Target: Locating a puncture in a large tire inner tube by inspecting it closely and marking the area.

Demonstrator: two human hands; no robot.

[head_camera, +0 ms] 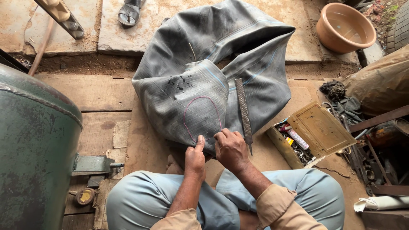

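A large grey rubber inner tube (213, 72) lies folded on the wooden floor in front of my knees. A pink oval line (200, 115) is drawn on its near fold. My left hand (195, 159) rests on the tube's near edge with the index finger pointing up at the oval. My right hand (231, 149) sits beside it, fingers pinched at the oval's lower right end; what it pinches is too small to tell. A long metal file (243, 113) lies on the tube just right of my right hand.
A green metal tank (36, 149) stands at the left. An open box of small tools and tubes (298, 140) sits at the right, with metal scrap and rags beyond it. A clay-coloured bowl (345, 27) is at the top right. A sandalled foot (130, 12) shows at the top.
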